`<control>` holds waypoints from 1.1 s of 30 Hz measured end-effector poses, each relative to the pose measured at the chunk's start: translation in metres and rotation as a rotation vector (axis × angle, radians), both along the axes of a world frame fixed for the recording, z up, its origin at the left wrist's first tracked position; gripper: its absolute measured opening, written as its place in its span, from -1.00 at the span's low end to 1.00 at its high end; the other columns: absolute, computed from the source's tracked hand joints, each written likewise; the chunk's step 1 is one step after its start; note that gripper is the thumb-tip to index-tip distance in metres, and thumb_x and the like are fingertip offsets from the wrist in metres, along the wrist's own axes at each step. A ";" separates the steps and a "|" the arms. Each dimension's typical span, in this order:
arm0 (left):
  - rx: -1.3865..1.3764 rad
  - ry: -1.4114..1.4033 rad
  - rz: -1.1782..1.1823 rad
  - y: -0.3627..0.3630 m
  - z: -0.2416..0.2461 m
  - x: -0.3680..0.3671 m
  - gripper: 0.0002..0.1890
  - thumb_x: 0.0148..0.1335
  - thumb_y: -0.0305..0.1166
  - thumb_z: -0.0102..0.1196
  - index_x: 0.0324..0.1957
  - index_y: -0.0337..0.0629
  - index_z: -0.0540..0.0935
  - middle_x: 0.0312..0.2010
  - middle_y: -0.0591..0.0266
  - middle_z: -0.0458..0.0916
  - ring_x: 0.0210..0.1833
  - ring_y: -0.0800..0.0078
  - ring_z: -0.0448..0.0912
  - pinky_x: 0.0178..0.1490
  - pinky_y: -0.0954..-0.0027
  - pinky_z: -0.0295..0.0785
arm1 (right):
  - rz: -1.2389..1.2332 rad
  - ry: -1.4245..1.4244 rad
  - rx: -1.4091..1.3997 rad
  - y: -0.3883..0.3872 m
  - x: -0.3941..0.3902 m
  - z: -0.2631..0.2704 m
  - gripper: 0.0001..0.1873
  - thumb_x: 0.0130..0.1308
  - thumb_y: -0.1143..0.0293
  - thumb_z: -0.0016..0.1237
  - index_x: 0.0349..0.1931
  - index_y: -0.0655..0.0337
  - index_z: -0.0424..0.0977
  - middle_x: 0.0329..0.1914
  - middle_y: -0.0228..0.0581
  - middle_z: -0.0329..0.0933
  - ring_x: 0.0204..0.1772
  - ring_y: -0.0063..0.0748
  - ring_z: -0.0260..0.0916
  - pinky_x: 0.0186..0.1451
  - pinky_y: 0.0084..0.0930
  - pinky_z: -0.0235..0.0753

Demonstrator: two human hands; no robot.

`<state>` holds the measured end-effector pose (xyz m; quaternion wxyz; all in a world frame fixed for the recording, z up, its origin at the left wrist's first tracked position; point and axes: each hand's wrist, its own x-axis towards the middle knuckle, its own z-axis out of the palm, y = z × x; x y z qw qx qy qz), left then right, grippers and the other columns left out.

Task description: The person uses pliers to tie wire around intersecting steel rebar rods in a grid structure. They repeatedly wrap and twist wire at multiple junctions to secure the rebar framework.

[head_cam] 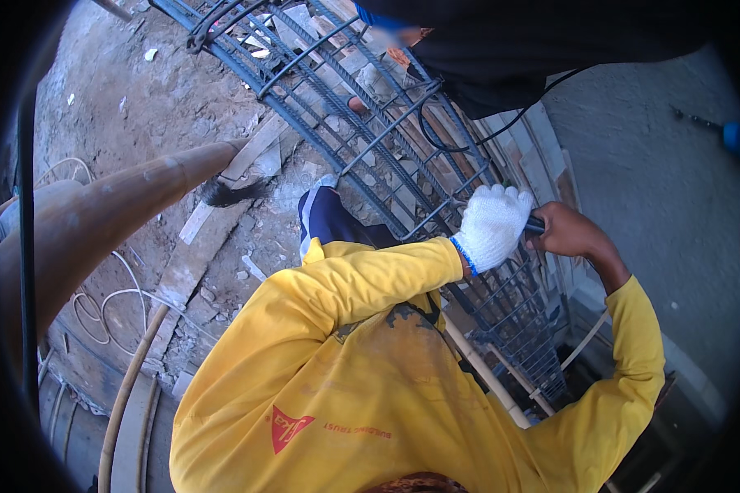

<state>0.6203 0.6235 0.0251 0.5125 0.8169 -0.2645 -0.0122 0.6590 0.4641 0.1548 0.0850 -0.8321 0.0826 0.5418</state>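
Note:
A long cage of ribbed steel rebar with square stirrups (370, 132) runs diagonally before me. My left hand (495, 228), in a white knitted glove with a blue cuff edge, lies with curled fingers over the cage's right side; whatever is inside its fingers is hidden. Close against it on the right, my bare right hand (561, 229) is closed around the dark handle of a tool (535, 224). The glove hides part of this tool, so its kind cannot be told. My sleeves are yellow.
Another person in dark clothing (499, 55) is beyond the cage, near a black cable (524, 111). A thick bamboo pole (142, 185) juts in at left. Boards (203, 252), rubble and a pale looped cable (139, 280) lie on the dirt. A blue-handled tool (737, 142) rests at right.

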 end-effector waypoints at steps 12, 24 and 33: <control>0.082 -0.060 -0.007 -0.002 -0.005 -0.008 -0.73 0.16 -0.32 0.33 -0.11 -0.15 0.68 -0.41 0.18 0.75 -0.28 0.11 0.80 -0.18 0.08 0.63 | -0.086 0.086 -0.004 0.002 -0.002 0.004 -0.69 0.29 0.35 0.38 -0.09 0.38 0.69 -0.33 -0.32 0.71 -0.23 -0.31 0.60 0.00 -0.31 0.54; 0.058 -0.051 -0.330 0.007 -0.009 0.001 -0.65 0.10 -0.34 0.33 -0.04 -0.21 0.74 -0.39 -0.02 0.78 -0.25 -0.03 0.81 -0.20 -0.03 0.67 | 0.739 -0.773 -0.540 0.065 -0.099 0.009 -0.47 0.24 0.43 0.36 0.18 0.37 0.50 0.04 0.08 0.73 -0.07 0.14 0.74 0.03 -0.03 0.67; 0.037 0.012 -0.293 -0.002 -0.014 0.003 -0.66 -0.01 -0.34 0.40 -0.13 -0.13 0.72 -0.31 0.03 0.74 -0.20 0.01 0.76 -0.08 0.03 0.60 | 0.456 -0.673 -0.125 -0.004 -0.086 -0.004 -0.86 0.46 0.53 0.03 -0.02 0.22 0.48 0.05 0.00 0.67 -0.07 0.11 0.68 -0.01 -0.04 0.61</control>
